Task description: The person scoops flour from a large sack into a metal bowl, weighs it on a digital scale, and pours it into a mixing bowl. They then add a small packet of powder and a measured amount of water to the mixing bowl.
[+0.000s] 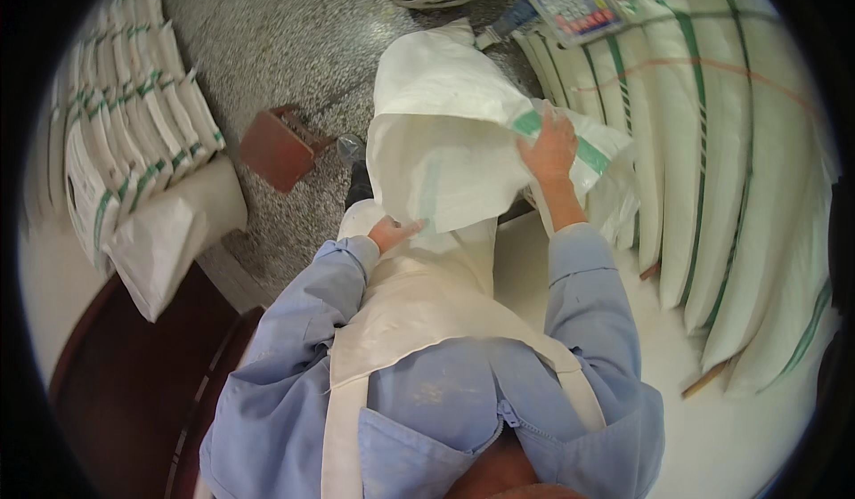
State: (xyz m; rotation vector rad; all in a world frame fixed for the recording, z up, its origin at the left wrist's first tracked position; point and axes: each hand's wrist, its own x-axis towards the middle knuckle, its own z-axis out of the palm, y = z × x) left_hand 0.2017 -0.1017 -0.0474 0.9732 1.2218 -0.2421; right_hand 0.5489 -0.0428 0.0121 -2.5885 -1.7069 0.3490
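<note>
A large white sack with green stripes stands in front of me, its wide mouth turned toward me. My right hand is closed on the rim at the right, beside a green stripe, and a flap of the sack hangs out past it. At the near left edge of the mouth, my left hand pinches the rim between thumb and fingers. Inside the mouth I see pale inner walls; whatever lies deeper is hidden. My cream apron hangs just below the sack.
Filled white sacks stand in a row at the right. Flat sacks are stacked at the left, near a dark red-brown board. A small brown stool sits on the speckled floor. A keypad scale display stands at the far right.
</note>
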